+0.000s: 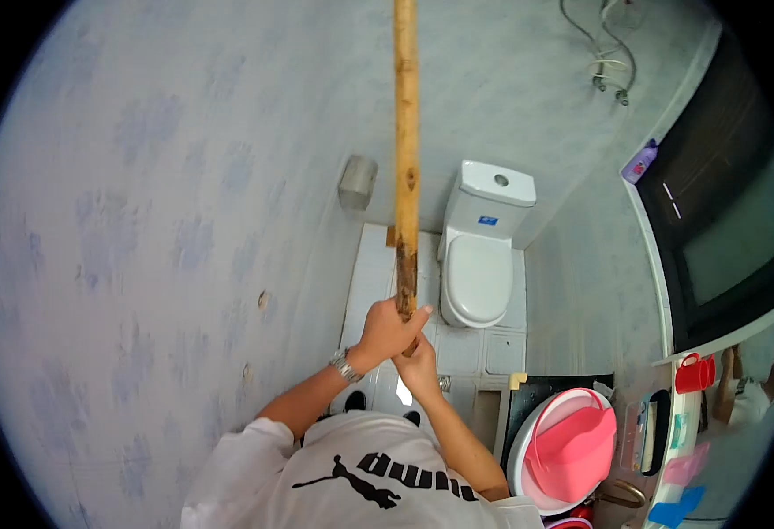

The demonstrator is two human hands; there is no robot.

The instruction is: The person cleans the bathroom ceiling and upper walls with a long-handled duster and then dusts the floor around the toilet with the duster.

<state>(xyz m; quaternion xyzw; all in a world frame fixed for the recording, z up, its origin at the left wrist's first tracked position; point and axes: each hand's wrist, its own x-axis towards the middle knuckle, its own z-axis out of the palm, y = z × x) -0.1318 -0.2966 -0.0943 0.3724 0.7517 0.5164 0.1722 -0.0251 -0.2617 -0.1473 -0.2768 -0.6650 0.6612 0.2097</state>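
Observation:
A long wooden pole (406,132) rises upright in front of me and runs out of the top of the view. Its lower part is dark and stained. My left hand (385,333), with a metal watch at the wrist, is closed around the pole close to its bottom end. Just below, my right hand (417,366) is closed at the pole's tip, its fingers partly hidden. Beyond the pole stands a white toilet (479,273) with its lid down.
A box-shaped holder (358,182) is mounted on the left wall. At right, a pink basin (572,450) rests in a white one near a washstand with red cups (693,374) and a mirror. A purple bottle (641,162) stands on the window sill; hoses (612,66) hang above.

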